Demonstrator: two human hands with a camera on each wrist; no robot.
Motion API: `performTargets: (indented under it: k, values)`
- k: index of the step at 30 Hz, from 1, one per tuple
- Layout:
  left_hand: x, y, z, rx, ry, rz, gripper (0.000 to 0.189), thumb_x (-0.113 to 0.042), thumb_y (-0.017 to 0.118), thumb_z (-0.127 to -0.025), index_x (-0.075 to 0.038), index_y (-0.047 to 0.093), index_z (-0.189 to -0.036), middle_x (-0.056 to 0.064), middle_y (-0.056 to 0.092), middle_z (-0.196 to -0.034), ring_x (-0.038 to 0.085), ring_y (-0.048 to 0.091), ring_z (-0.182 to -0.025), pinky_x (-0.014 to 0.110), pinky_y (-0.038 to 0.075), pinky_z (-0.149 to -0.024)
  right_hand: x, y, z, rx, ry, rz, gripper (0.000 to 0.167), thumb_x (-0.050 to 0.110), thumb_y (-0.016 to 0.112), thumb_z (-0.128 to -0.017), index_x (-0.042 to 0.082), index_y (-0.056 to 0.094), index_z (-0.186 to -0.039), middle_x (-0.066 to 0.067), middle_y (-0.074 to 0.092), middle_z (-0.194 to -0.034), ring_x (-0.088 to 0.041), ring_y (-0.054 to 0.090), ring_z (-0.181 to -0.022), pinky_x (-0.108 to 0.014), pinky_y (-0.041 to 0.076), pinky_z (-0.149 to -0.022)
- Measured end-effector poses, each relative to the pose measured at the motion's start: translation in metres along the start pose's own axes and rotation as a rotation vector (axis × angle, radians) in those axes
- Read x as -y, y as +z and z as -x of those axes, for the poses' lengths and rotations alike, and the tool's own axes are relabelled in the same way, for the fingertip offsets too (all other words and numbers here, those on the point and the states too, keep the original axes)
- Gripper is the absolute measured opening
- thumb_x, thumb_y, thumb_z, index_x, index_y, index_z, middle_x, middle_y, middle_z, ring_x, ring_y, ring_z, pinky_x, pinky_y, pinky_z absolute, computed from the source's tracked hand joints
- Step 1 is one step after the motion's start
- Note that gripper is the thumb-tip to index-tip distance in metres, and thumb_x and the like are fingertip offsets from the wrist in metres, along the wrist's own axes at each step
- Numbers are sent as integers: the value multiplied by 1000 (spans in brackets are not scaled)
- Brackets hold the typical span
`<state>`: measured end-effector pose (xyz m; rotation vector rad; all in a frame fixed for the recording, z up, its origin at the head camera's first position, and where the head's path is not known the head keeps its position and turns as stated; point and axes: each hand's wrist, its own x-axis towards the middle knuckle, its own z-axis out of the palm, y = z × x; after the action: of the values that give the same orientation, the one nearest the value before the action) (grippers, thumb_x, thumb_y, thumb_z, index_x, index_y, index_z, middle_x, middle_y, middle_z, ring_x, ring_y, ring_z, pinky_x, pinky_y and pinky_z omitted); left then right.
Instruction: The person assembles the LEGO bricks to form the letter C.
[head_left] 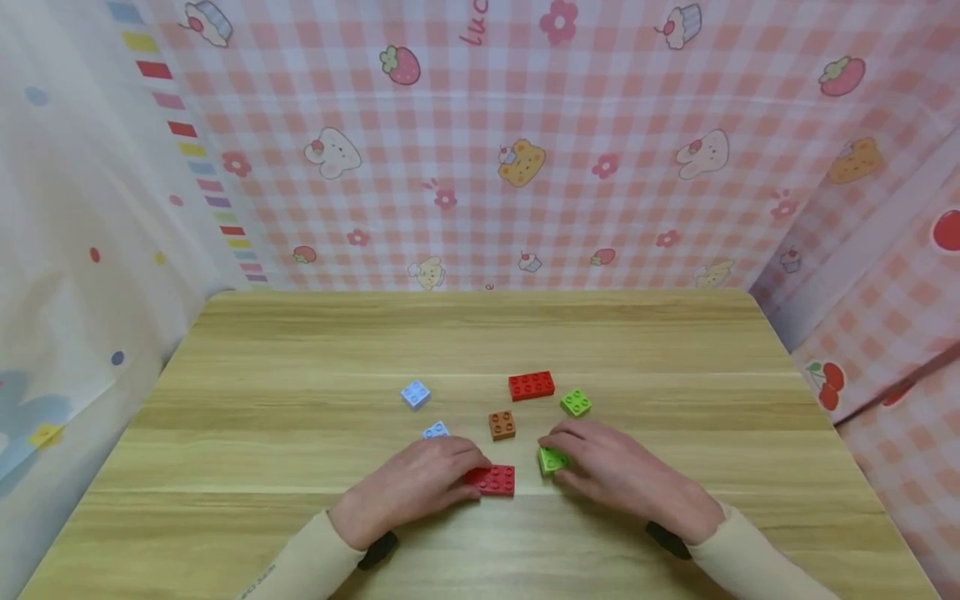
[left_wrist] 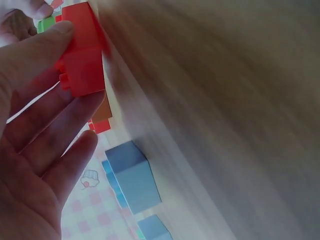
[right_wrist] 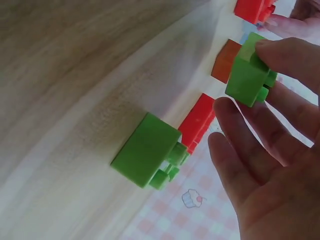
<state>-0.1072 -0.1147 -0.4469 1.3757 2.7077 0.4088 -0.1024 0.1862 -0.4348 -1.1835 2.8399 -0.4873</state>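
Note:
My left hand (head_left: 420, 479) pinches a long red brick (head_left: 497, 480) between thumb and fingers, low over the table. In the left wrist view the thumb lies on the side of that red brick (left_wrist: 84, 55). To the right, my right hand (head_left: 618, 471) holds a small green brick (head_left: 552, 460), studs up. The right wrist view shows this green brick (right_wrist: 248, 72) between thumb and fingertips. A light blue brick (head_left: 436, 430) sits just behind the left hand, partly hidden by it. The brown brick (head_left: 502, 425) lies between and beyond the two hands.
Farther back on the wooden table (head_left: 300, 350) are another light blue brick (head_left: 416, 394), a second long red brick (head_left: 532, 386) and a second green brick (head_left: 576, 402). A checked pink curtain (head_left: 465, 167) hangs behind the table's far edge.

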Motion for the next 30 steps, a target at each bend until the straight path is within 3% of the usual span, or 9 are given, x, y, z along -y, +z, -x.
performTargets:
  k: [4,12,24,30]
  values:
    - [-3,0,-3,14,-20,18,31,-32,76,-96,-13,72,-120,-3,71,-112,8,67,-102,26,57,-90,3,-2,4,-28,47,-38,42,23,80,-93,9,68,-131,0,66,-126,-16,64,-112,-38,58,-95]
    - [-7,0,-10,25,-40,38,29,-29,75,-97,-12,71,-120,-3,69,-110,7,65,-98,24,57,-89,7,-3,13,-83,138,-91,42,19,81,-92,8,68,-130,0,64,-126,-13,64,-109,-36,60,-92]
    - [-10,5,-19,21,-50,57,30,-31,75,-97,-11,71,-119,-2,70,-109,6,66,-95,22,57,-84,14,3,17,-96,162,-181,43,18,80,-92,8,67,-131,-1,65,-126,-18,65,-111,-42,60,-92]
    - [-11,8,-22,7,-54,81,29,-28,77,-95,-10,72,-117,-2,70,-107,5,65,-94,22,57,-83,16,6,16,-100,135,-194,43,20,80,-92,9,66,-132,-3,66,-127,-19,65,-113,-42,59,-94]
